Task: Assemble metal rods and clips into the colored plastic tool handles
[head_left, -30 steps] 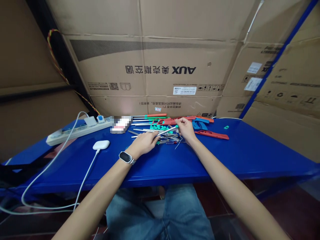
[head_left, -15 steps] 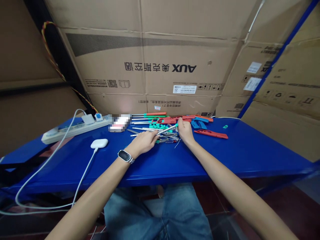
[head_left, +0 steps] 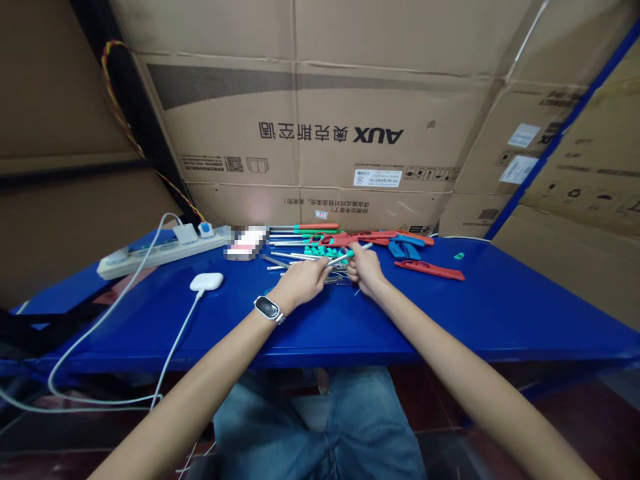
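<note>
Both hands meet over a pile of parts at the back middle of the blue table [head_left: 450, 313]. My left hand [head_left: 303, 283], with a watch on its wrist, is closed around the lower end of a thin metal rod [head_left: 340, 257]. My right hand [head_left: 364, 270] pinches the same rod near its green collar. The rod slants up to the right, just above the pile. Under the hands lie loose metal rods [head_left: 287, 255] and small green caps [head_left: 315, 251].
Red and green handled sticks [head_left: 320, 228], blue pieces [head_left: 403, 250] and a red plastic handle [head_left: 430, 269] lie behind and right of the hands. A power strip [head_left: 155, 252], a white charger [head_left: 206, 281] and its cable sit left. Cardboard boxes [head_left: 325, 133] wall the back.
My hands have drawn closer together on the rod, the right one sliding down toward the left. The camera view has shifted slightly.
</note>
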Demonstrator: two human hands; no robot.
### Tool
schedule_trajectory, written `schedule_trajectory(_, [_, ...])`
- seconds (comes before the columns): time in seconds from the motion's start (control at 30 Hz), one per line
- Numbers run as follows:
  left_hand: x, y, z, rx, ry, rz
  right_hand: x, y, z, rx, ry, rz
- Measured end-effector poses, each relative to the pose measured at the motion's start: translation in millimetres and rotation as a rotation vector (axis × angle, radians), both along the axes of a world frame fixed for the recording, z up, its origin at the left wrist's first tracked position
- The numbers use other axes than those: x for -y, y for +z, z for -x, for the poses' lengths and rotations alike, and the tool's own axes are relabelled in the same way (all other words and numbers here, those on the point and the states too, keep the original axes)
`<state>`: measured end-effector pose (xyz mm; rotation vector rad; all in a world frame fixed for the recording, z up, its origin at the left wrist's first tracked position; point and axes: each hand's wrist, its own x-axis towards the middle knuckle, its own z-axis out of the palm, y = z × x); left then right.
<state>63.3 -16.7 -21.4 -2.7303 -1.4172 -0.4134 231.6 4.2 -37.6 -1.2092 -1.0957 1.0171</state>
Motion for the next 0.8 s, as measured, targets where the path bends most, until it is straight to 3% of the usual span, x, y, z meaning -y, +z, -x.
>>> schedule_trajectory(0.23, [2, 3.6, -6, 0.100, -0.005, 0.037, 2, -15.4, 23, 0.144, 0.060, -0.168])
schedule_trajectory(0.47, [5, 3.7, -5, 0.342, -0.161, 0.064, 16, -6.0, 29, 0.260, 0.159, -0.327])
schedule_trajectory(0.57, [5, 6.3, 0, 0.349, -0.195, 0.062, 14, -3.7, 24, 0.237, 0.122, -0.338])
schedule_trajectory(0.7, [1, 11.2, 14, 0.229, -0.105, -0.044, 8, -0.7, 12, 0.127, -0.007, -0.254])
schedule_trajectory(0.8, [-2, 13.5, 21, 0.085, 0.004, -0.057, 9, 5.1, 4, 0.005, -0.010, -0.179])
